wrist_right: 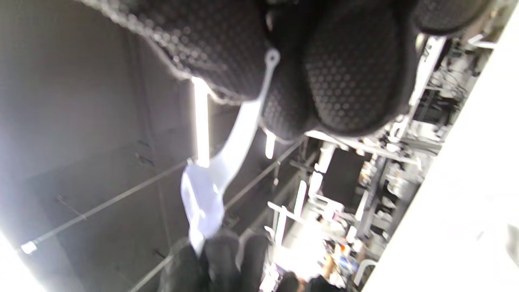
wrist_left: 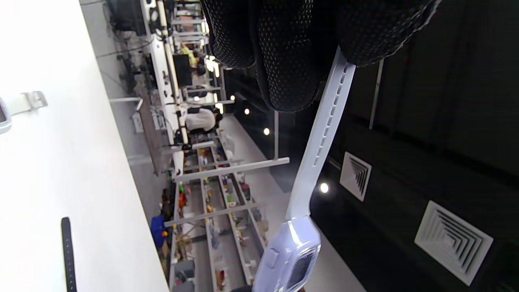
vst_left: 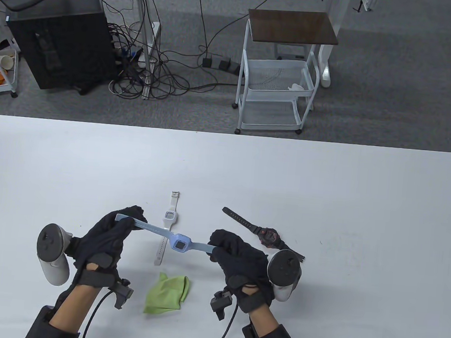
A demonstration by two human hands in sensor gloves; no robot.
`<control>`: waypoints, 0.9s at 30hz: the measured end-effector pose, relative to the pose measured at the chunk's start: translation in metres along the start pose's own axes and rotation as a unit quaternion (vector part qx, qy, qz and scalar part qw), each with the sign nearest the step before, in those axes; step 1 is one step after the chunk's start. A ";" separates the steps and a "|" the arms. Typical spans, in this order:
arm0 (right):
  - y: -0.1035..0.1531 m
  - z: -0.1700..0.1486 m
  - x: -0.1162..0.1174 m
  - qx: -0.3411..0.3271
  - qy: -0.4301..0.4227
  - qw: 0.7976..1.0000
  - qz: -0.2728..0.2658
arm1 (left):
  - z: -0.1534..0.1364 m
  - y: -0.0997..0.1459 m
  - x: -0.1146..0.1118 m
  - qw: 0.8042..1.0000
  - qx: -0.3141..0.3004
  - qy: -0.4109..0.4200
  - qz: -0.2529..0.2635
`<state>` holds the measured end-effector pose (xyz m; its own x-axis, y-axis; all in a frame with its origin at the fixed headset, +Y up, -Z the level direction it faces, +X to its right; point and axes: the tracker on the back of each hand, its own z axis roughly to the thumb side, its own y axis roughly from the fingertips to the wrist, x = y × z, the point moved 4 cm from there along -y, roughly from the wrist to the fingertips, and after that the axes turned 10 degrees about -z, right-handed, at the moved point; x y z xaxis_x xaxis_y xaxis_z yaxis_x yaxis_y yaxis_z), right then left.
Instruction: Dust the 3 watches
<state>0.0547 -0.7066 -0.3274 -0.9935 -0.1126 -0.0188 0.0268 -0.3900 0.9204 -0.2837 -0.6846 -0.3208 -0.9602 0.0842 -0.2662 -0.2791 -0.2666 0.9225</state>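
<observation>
Blue watch (vst_left: pixel 180 243) held in the air above the table (vst_left: pixel 326 193), stretched out flat with its long axis running left to right, face up, tilting slightly down toward the right. Perforated strap end pinched in the curled fingers of the left hand (vst_left: pixel 103 241), the other strap end pinched likewise by the right hand (vst_left: pixel 241 257); both hands occupied, neither free for the cloth. Green cloth (vst_left: pixel 167 293) lying crumpled on the table just below and between the wrists, about equally near to either hand, apart from the watch. Judged from this: wiping calls for one end to be let go and the cloth picked up. White watch (vst_left: pixel 168 223) flat on the table under the blue one, long axis running away from the person, partly crossed by the blue strap. Black watch (vst_left: pixel 261 232) to the right, lying diagonally, its near end hidden behind the right hand's tracker. Right wrist view blurred, grip detail there hard to make out.
</observation>
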 end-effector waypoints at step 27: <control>0.040 -0.014 0.093 0.021 0.078 0.988 0.132 | 0.064 -0.038 -0.030 0.983 -0.051 -0.167 -0.063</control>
<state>-0.0350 -0.7450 -0.2977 -0.9232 -0.3456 0.1682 0.2758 -0.2907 0.9162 -0.2435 -0.6157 -0.3301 -0.8665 0.4293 -0.2546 -0.4119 -0.3269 0.8506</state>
